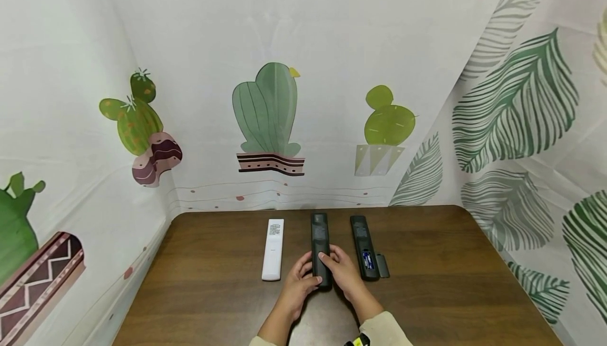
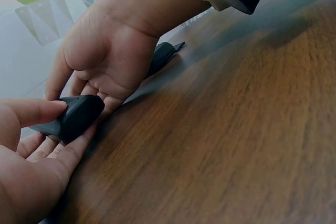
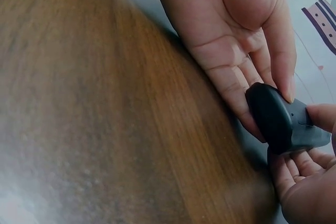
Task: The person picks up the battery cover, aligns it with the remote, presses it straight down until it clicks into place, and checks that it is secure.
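A black remote control (image 1: 320,230) lies back side up between both hands, its near end toward the person. My left hand (image 1: 299,283) grips its left side, thumb on top near the lower end and fingers at the side. From the right, my right hand (image 1: 345,272) holds it too, with the thumb pressing on the back around mid-length. In the left wrist view the near end of the remote (image 2: 79,116) sits between thumb and fingers. The right wrist view shows the same rounded end of the remote (image 3: 275,119), with fingers beneath it.
Left of the hands lies a white remote (image 1: 272,251) with a printed code label. To the right, a second black remote (image 1: 361,238) has its battery compartment uncovered, showing blue batteries (image 1: 367,259). Its cover (image 1: 382,265) lies beside it. A patterned cloth (image 1: 327,72) hangs behind the wooden table (image 1: 441,283).
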Tool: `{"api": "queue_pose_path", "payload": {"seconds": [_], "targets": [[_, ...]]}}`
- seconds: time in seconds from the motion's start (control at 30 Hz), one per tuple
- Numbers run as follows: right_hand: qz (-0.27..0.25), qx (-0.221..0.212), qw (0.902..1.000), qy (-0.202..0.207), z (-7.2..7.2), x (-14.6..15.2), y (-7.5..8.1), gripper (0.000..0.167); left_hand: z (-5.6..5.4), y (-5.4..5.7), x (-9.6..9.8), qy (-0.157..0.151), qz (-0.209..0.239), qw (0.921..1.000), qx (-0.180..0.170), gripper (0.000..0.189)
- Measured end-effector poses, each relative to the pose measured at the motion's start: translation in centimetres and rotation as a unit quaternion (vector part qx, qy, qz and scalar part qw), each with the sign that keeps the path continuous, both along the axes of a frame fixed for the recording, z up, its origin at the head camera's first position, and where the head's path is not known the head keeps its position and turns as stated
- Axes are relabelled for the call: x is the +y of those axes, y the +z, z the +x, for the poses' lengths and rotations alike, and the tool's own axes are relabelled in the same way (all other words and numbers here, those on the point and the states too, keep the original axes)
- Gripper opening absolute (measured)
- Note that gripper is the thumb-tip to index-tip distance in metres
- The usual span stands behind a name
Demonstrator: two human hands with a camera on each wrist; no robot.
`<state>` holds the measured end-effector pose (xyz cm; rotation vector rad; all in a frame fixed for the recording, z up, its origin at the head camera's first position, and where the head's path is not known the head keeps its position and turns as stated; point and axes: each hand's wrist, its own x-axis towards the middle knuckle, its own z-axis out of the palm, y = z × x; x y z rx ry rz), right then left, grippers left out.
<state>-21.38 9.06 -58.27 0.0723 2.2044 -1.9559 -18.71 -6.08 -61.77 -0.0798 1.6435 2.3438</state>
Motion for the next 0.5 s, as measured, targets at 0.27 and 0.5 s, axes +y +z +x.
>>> {"api": "queue_pose_path", "payload": {"seconds": [0.27,0.5], "targets": [[0.0,-0.001,1.0,-0.001,-0.48,-0.03,-1.04,0.05,-0.03,-0.07,-0.04,0.001,0.004,1.0,0.004,0.079],[0.01,0.004,0.9999,0.001,-0.52,-0.03,-1.1,0.05,-0.02,-0.13,-0.02,0.003,0.004,1.0,0.002,0.079]]}}
